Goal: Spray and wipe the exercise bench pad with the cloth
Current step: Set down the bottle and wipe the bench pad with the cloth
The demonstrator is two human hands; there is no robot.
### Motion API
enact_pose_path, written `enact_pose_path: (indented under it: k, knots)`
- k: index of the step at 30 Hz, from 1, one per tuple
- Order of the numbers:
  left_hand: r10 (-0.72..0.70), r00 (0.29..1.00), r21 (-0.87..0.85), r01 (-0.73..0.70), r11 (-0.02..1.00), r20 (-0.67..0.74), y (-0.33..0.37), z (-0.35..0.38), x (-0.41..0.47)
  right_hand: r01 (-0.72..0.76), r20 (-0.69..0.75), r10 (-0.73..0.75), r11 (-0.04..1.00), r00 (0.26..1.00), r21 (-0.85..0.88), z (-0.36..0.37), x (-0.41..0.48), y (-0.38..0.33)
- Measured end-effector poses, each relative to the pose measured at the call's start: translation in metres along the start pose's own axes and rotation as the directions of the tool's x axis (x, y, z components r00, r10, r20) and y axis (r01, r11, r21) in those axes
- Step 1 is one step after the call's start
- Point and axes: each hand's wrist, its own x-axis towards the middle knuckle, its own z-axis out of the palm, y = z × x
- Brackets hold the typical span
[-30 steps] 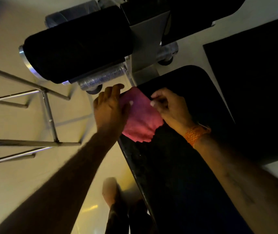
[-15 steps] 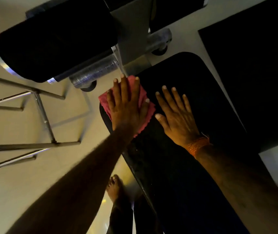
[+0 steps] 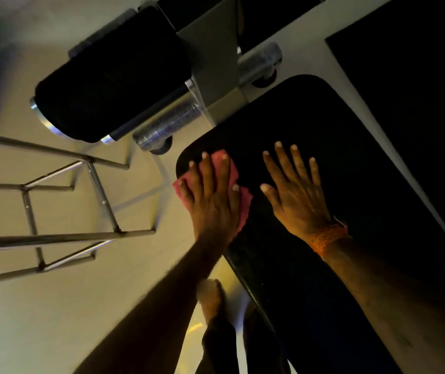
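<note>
The black bench pad (image 3: 310, 117) runs from the upper middle down to the lower right. A pink cloth (image 3: 244, 205) lies flat on the pad's left edge, near its far rounded corner. My left hand (image 3: 212, 195) presses on the cloth with fingers spread, covering most of it. My right hand (image 3: 295, 190) rests flat on the bare pad just right of the cloth, fingers apart, holding nothing. An orange band (image 3: 326, 238) circles the right wrist. No spray bottle is in view.
A black roller pad (image 3: 113, 85) on a grey upright post (image 3: 213, 58) stands beyond the bench end. A steel-tube frame (image 3: 62, 233) sits on the pale floor at left. A dark floor mat (image 3: 410, 90) lies right. My bare foot (image 3: 210, 295) is below the pad edge.
A second ago both hands held the cloth up by its edges. The cloth was laid flat; my left hand pressed onto it and slid slightly left, my right hand let go and flattened on the pad.
</note>
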Motion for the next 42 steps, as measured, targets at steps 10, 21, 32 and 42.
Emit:
enact_pose_path:
  k: [10, 21, 32, 42]
  knots:
    - [0.26, 0.965, 0.049, -0.262, 0.964, 0.044, 0.005, 0.007, -0.033, -0.066, -0.001, 0.066, 0.995, 0.998, 0.072, 0.009, -0.051, -0.005]
    - [0.219, 0.976, 0.059, -0.219, 0.974, 0.016, 0.033, 0.01, -0.018, -0.231, 0.027, 0.229, 0.971, 0.973, 0.061, 0.021, -0.128, -0.005]
    - [0.489, 0.87, 0.087, -0.494, 0.865, 0.066, 0.026, 0.012, -0.043, -0.305, 0.012, 0.305, 0.949, 0.952, 0.076, 0.037, -0.181, -0.021]
    - [0.514, 0.852, 0.121, -0.523, 0.843, 0.098, 0.044, 0.018, -0.049, -0.371, -0.048, 0.376, 0.924, 0.925, 0.087, 0.046, -0.208, -0.018]
